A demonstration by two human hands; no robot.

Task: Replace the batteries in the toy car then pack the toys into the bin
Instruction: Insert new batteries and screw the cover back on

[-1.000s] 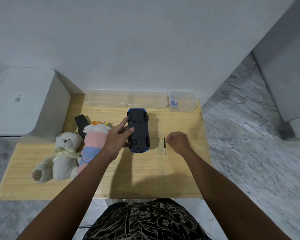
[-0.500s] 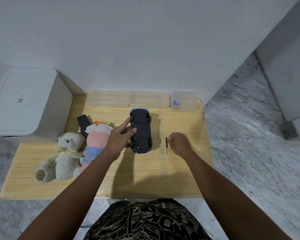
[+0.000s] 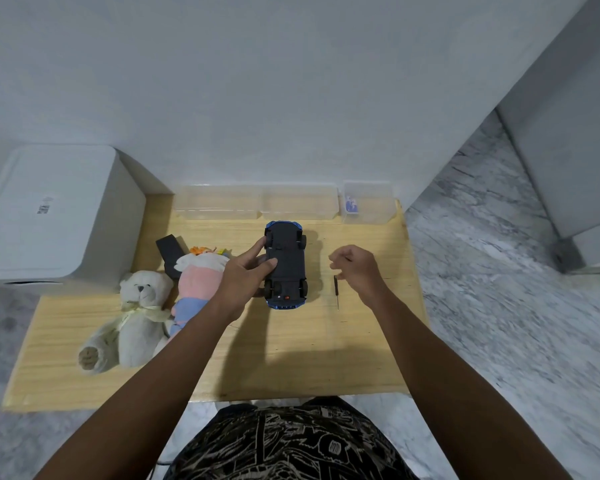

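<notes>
A blue toy car (image 3: 286,266) lies upside down on the wooden table (image 3: 291,348), its dark underside and wheels facing up. My left hand (image 3: 246,275) steadies it from the left, with the thumb and fingers laid on the underside. A small black screwdriver (image 3: 336,291) lies on the table to the right of the car. My right hand (image 3: 355,270) hovers just above and right of the screwdriver with loosely curled fingers and nothing in it. A white teddy bear (image 3: 132,317) and a pink and blue plush doll (image 3: 196,289) lie at the left.
Two clear plastic bins (image 3: 257,202) stand along the table's back edge, and a smaller clear box (image 3: 368,202) with a blue pack inside stands at the back right. A black flat object (image 3: 168,251) lies behind the doll. A white box (image 3: 56,213) stands left of the table.
My right hand has let go of the screwdriver and lifted up off it. The screwdriver stays on the table. My left hand stays on the car.
</notes>
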